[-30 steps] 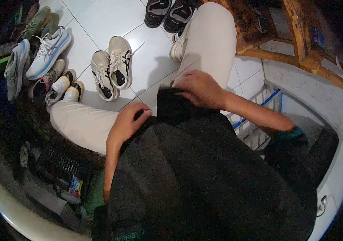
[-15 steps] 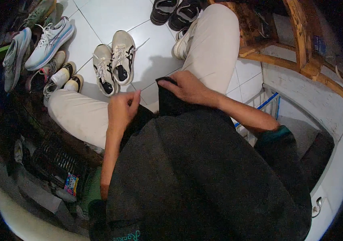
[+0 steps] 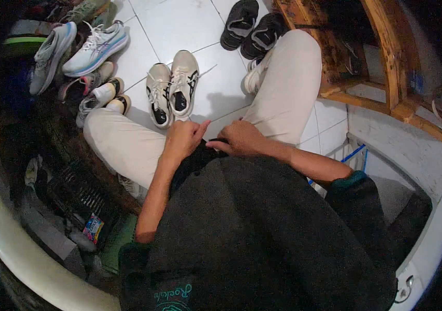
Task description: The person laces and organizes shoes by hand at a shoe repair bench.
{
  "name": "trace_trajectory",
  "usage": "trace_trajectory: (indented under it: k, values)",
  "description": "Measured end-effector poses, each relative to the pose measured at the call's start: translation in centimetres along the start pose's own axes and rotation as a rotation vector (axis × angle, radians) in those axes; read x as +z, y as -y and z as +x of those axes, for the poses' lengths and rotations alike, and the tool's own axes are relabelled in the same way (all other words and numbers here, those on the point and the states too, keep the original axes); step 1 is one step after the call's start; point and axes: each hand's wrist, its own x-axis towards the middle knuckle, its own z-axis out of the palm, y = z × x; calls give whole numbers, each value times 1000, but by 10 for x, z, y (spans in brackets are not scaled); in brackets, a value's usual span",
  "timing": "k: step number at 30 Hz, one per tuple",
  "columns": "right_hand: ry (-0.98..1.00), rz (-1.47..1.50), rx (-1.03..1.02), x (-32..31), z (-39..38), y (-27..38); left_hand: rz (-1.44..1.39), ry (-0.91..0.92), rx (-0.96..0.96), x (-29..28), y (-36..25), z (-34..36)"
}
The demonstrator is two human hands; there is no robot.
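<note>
My left hand (image 3: 181, 139) is over my lap, its fingers curled and the thumb sticking out; whatever they hold is hidden. Beside it my right hand (image 3: 242, 138) is closed on black cloth (image 3: 218, 143) at the lower edge of my dark shirt (image 3: 262, 217). Whether the cloth is the shirt's hem or a separate piece, I cannot tell. On the tiles just beyond my hands stands a pair of cream sneakers (image 3: 183, 85) with black stripes, laces loose.
White and blue running shoes (image 3: 96, 49) and several other shoes are piled at the left. Black shoes (image 3: 240, 26) stand at the far side. A wooden frame (image 3: 392, 62) rises at the right. My knees, in beige trousers (image 3: 288, 78), flank the sneakers.
My right hand has come down and nearer my body, lowering the black cloth it held raised. The gap between my hands has narrowed. The whole view has shifted slightly.
</note>
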Motion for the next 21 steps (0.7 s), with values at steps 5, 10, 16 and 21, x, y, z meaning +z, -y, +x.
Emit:
trace_trajectory:
  k: [5, 10, 16, 21]
  values:
    - [-57, -14, 18, 11, 8, -14, -7, -83, 90, 9, 6, 0]
    - [-165, 108, -299, 3, 55, -44, -117, -82, 55, -20, 37, 14]
    - [-345, 57, 12, -4, 162, -56, 15, -367, -101, -49, 61, 65]
    - [-504, -95, -120, 31, 206, -82, 39, -418, -187, -16, 76, 90]
